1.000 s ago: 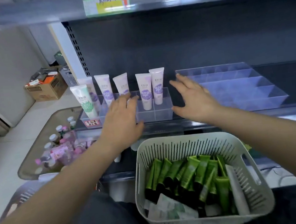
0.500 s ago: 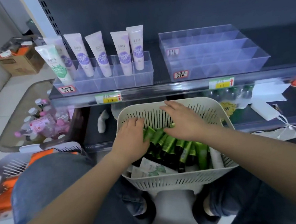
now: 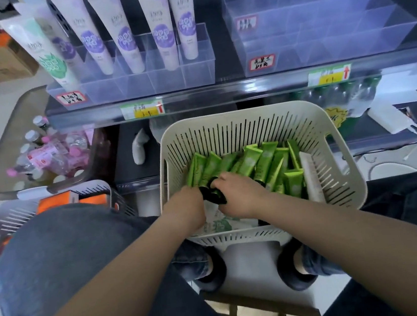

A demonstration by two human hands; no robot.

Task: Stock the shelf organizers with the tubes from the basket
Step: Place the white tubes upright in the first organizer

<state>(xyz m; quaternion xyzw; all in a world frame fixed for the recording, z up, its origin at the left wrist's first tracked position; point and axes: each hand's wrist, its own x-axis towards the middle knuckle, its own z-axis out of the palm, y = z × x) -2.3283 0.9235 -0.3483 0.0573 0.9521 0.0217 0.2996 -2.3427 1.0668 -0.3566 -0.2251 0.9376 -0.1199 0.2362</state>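
Right organizer (image 3: 324,36): all compartments open from above.
Left organizer (image 3: 154,80): upright tubes (image 3: 161,31) crowd it; front cells open.
Basket (image 3: 258,122): green tubes (image 3: 263,161) packed inside; shelf edge (image 3: 220,95) just beyond far rim.

Fingertips hidden, tops cropped
Left hand (image 3: 185,208) and right hand (image 3: 241,196) sink their fingertips among green tubes (image 3: 263,161), grip unclear; the top edge crops the purple tubes (image 3: 162,28); price tag (image 3: 142,110) writing is unreadable.
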